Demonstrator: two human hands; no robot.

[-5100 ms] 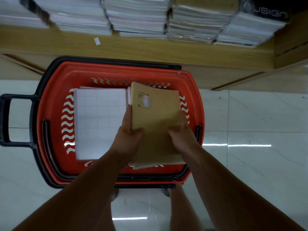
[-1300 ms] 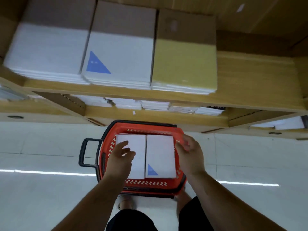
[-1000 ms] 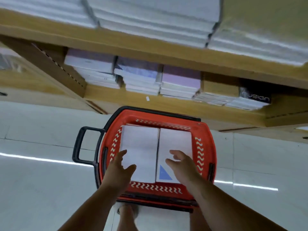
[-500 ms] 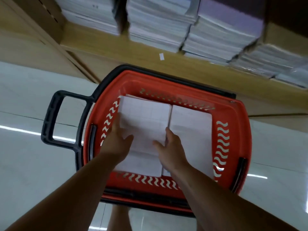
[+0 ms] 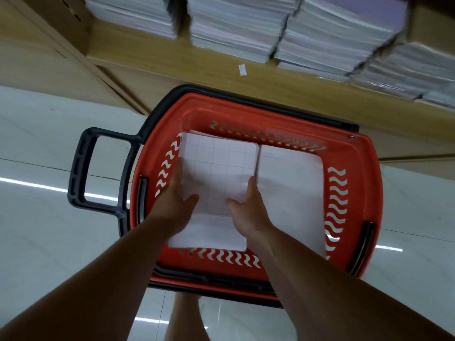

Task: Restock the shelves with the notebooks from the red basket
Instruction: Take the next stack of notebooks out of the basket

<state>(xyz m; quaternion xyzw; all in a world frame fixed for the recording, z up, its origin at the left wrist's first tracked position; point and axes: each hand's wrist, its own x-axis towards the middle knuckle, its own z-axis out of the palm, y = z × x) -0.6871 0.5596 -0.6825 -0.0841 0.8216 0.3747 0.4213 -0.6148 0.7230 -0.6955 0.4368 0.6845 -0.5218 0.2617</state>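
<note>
The grid-covered stack (image 5: 219,168) is gripped from both sides, down in the left half of the red basket (image 5: 368,193). The left hand (image 5: 172,205) is closed on the stack's left edge, thumb laid across the cover, fingers hidden down the side. The right hand (image 5: 248,212) is pushed into the seam against the plain white stack (image 5: 290,193), thumb on top too. Both hands are grasping the one stack; whether it has been raised off the basket bottom cannot be told.

As for progress, two stacks are seen lying side by side in the basket, so plenty is judged to be left. This one has to be lifted out and shelved, then the white one.

The shelf (image 5: 197,62) just beyond the basket is crowded with shelved piles (image 5: 332,33), and a small label (image 5: 242,69) is stuck on its front edge. A free spot cannot be made out from here. The basket's far wall and the shelf lip must be cleared on the way up. The black handle (image 5: 78,173) juts out left over the glossy floor (image 5: 37,230).
</note>
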